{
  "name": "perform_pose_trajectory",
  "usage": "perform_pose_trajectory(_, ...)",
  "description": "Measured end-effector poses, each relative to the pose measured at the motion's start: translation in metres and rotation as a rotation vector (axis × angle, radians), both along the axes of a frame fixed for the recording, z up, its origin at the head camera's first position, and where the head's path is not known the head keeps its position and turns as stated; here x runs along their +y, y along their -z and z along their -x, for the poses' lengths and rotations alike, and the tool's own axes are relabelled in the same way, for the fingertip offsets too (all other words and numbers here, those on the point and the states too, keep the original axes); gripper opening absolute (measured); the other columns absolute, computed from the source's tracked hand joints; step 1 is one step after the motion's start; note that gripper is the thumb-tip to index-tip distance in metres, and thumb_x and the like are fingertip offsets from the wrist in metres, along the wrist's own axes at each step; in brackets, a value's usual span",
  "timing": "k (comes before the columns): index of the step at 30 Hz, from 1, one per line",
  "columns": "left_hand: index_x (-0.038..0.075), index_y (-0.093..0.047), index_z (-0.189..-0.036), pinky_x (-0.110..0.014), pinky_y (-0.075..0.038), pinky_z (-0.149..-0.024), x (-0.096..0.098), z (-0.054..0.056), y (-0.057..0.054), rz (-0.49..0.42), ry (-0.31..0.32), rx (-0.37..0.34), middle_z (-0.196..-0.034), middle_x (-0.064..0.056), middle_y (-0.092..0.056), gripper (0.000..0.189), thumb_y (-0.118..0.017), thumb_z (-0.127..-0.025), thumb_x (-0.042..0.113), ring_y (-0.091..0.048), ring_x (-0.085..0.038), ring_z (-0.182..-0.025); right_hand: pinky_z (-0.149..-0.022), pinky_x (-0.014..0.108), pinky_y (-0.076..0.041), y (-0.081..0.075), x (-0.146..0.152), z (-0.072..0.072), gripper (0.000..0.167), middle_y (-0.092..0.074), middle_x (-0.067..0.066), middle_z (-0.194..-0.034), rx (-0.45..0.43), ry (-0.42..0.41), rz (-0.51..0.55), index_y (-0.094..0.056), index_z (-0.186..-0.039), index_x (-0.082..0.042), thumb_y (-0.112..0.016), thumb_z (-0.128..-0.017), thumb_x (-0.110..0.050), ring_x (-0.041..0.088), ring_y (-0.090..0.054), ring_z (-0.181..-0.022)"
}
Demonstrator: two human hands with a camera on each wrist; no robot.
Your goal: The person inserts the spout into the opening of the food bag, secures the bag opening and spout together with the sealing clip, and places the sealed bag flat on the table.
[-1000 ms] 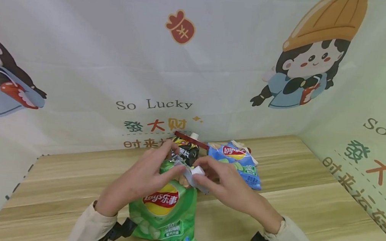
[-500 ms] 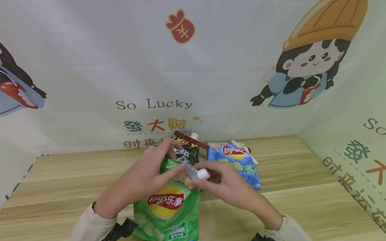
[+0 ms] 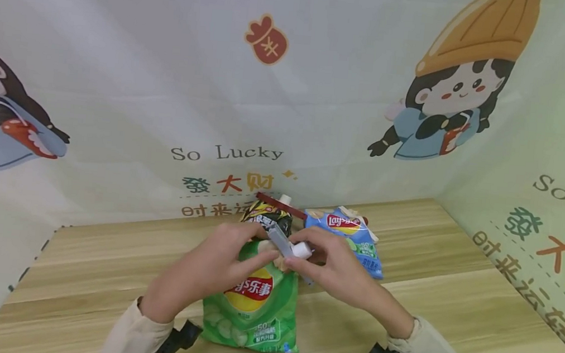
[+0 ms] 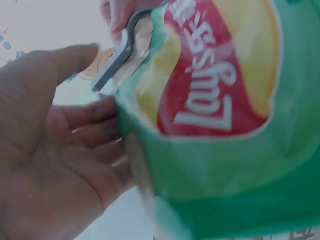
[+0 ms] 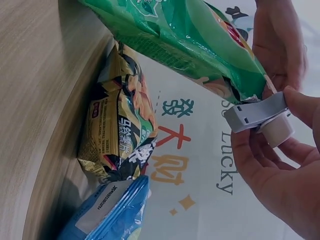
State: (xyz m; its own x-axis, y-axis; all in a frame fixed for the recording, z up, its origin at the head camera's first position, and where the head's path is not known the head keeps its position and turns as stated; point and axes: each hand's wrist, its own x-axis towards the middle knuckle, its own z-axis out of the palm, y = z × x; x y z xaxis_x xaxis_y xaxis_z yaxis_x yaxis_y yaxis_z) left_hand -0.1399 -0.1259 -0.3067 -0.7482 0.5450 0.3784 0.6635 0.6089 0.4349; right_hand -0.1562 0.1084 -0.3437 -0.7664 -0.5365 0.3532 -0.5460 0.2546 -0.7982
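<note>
A green bag of Lay's chips (image 3: 254, 328) hangs tilted in front of me, its top edge up at my hands. In the right wrist view, my right hand (image 5: 280, 172) pinches a grey bag clip (image 5: 257, 111) with a white spout (image 5: 278, 130) at the bag's top corner. My left hand (image 3: 227, 258) is on the other side of the bag's top. In the left wrist view, the left fingers (image 4: 95, 120) reach behind the bag's edge, while the thumb (image 4: 75, 60) stands apart from it, near the clip's end.
Behind the hands stands a black-and-gold chip bag (image 3: 261, 216) with a dark red clip (image 3: 282, 205) across its top. Right of it lies a blue Lay's bag (image 3: 367, 248). A printed cloth backdrop (image 3: 338, 119) closes off the wooden table (image 3: 102, 273) at the back.
The green bag has shifted a little to the right. The grey clip has turned and slid slightly right, and my left hand has lowered a little, uncovering more of the black bag.
</note>
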Motion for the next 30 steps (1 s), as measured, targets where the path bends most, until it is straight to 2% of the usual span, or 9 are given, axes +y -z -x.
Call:
perform_pose_trajectory(3,0.012,-0.065,-0.109,-0.029,-0.054,-0.072,0.003,-0.001,0.002,-0.055,-0.025,-0.062,-0.094,0.007,-0.067,0.029,-0.061,-0.099,0.039,-0.060,-0.007,-0.080,-0.080,0.034,-0.058,0.001,0.000,-0.001,0.023,-0.062,0.003,-0.108,0.006,-0.009,0.022,-0.067,-0.114,-0.014,-0.073,-0.093,-0.022,0.019,-0.063,-0.093)
perform_pose_trajectory(6,0.013,-0.064,-0.109,-0.028,-0.054,-0.071,0.005,-0.001,0.004,-0.114,-0.030,-0.042,-0.092,0.008,-0.067,0.026,-0.059,-0.100,0.038,-0.060,-0.006,-0.078,-0.083,0.035,-0.057,0.001,0.000,-0.001,0.022,-0.062,0.002,-0.110,0.015,-0.029,0.031,-0.067,-0.113,-0.014,-0.072,-0.093,-0.021,0.019,-0.062,-0.096)
perform_pose_trajectory(10,0.014,-0.064,-0.108,-0.026,-0.049,-0.065,0.009,-0.002,0.005,-0.153,0.010,0.005,-0.085,0.009,-0.064,0.019,-0.061,-0.100,0.031,-0.053,-0.008,-0.069,-0.083,0.033,-0.057,0.001,0.001,-0.002,0.019,-0.062,0.000,-0.108,0.039,-0.024,0.017,-0.067,-0.111,-0.016,-0.072,-0.093,-0.023,0.019,-0.061,-0.094)
perform_pose_trajectory(15,0.016,-0.064,-0.101,-0.025,-0.046,-0.061,0.014,-0.004,0.006,-0.184,0.060,0.043,-0.080,0.011,-0.061,0.011,-0.062,-0.100,0.027,-0.049,-0.006,-0.064,-0.074,0.029,-0.055,0.002,-0.001,-0.004,0.008,-0.065,-0.006,-0.099,0.228,0.007,-0.007,-0.069,-0.104,-0.018,-0.066,-0.098,-0.021,0.013,-0.059,-0.085)
perform_pose_trajectory(19,0.018,-0.064,-0.097,-0.024,-0.046,-0.061,0.016,-0.005,0.008,-0.212,0.097,0.061,-0.078,0.011,-0.062,0.007,-0.062,-0.100,0.024,-0.048,-0.005,-0.062,-0.069,0.028,-0.049,0.002,-0.002,-0.005,0.006,-0.065,-0.009,-0.094,0.372,0.027,-0.009,-0.070,-0.101,-0.019,-0.065,-0.098,-0.017,0.011,-0.055,-0.085)
perform_pose_trajectory(25,0.015,-0.066,-0.097,-0.024,-0.046,-0.060,0.019,-0.003,0.012,-0.251,0.153,0.112,-0.080,0.009,-0.064,0.006,-0.062,-0.100,0.018,-0.048,-0.005,-0.063,-0.070,0.032,-0.048,0.000,-0.004,-0.007,0.005,-0.066,-0.009,-0.090,0.457,0.034,0.023,-0.072,-0.098,-0.015,-0.067,-0.096,-0.016,0.014,-0.056,-0.085)
perform_pose_trajectory(30,0.017,-0.065,-0.093,-0.025,-0.045,-0.061,0.021,-0.005,0.012,-0.254,0.133,0.129,-0.079,0.010,-0.062,0.008,-0.062,-0.099,0.019,-0.049,-0.006,-0.066,-0.069,0.032,-0.048,0.001,-0.005,-0.009,0.005,-0.065,-0.009,-0.087,0.496,0.059,0.039,-0.073,-0.095,-0.014,-0.068,-0.095,-0.017,0.014,-0.056,-0.084)
